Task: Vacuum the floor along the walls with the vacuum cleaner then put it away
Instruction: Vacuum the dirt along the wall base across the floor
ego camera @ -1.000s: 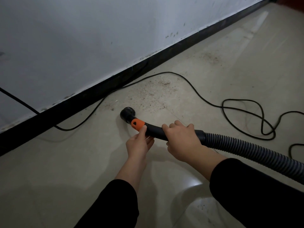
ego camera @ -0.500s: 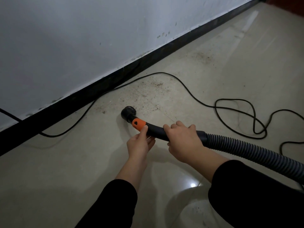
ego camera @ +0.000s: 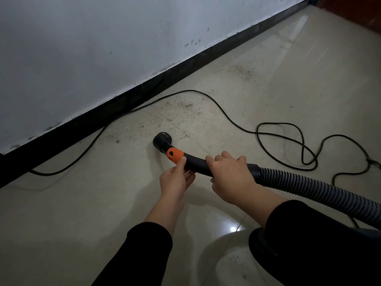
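On the floor [ego camera: 82, 203] near the black skirting [ego camera: 134, 100], the vacuum's round nozzle [ego camera: 161, 139] sits low over the tiles, just beside scattered brown dirt [ego camera: 185, 105]. The right hand [ego camera: 228, 176] grips the black tube [ego camera: 195, 164] from above, next to the ribbed hose [ego camera: 309, 186]. The left hand [ego camera: 175, 180] pinches the tube at its orange collar [ego camera: 174, 154], thumb on top. A black cord [ego camera: 278, 123] lies looped between nozzle and skirting.

Black baseboard [ego camera: 206, 59] runs diagonally, near left to far right. Dark scuff marks [ego camera: 192, 42] just above it. Reddish-brown surface [ego camera: 350, 9] in far right corner. Light glint [ego camera: 233, 229] near right.
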{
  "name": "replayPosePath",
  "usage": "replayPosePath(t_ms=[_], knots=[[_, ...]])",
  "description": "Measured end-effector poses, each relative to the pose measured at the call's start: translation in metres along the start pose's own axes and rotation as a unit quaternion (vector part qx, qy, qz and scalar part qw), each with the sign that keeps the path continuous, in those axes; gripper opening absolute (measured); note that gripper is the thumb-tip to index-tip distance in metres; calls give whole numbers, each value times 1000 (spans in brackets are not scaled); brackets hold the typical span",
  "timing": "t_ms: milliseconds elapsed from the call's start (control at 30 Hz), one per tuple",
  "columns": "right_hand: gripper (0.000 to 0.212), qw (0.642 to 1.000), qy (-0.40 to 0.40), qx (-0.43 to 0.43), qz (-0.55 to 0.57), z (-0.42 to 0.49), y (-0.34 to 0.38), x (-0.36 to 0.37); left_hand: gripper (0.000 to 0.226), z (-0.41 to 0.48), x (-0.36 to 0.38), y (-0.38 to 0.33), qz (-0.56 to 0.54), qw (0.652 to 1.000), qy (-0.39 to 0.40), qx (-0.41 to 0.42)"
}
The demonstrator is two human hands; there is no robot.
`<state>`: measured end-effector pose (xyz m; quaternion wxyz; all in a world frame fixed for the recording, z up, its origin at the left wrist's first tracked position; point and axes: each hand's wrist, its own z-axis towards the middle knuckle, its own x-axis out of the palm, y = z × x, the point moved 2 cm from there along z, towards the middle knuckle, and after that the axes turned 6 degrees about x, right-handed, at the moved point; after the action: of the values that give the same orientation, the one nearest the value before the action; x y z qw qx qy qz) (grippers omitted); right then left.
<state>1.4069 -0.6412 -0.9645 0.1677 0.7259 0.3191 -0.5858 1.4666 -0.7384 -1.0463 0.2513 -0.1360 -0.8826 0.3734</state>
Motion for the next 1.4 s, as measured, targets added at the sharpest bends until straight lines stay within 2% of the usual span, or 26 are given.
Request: replayPosePath(t_ms=[1400], knots=[[34, 996, 23, 83, -23, -31, -60, -1, 17, -24, 60, 30, 33, 993, 88, -67]])
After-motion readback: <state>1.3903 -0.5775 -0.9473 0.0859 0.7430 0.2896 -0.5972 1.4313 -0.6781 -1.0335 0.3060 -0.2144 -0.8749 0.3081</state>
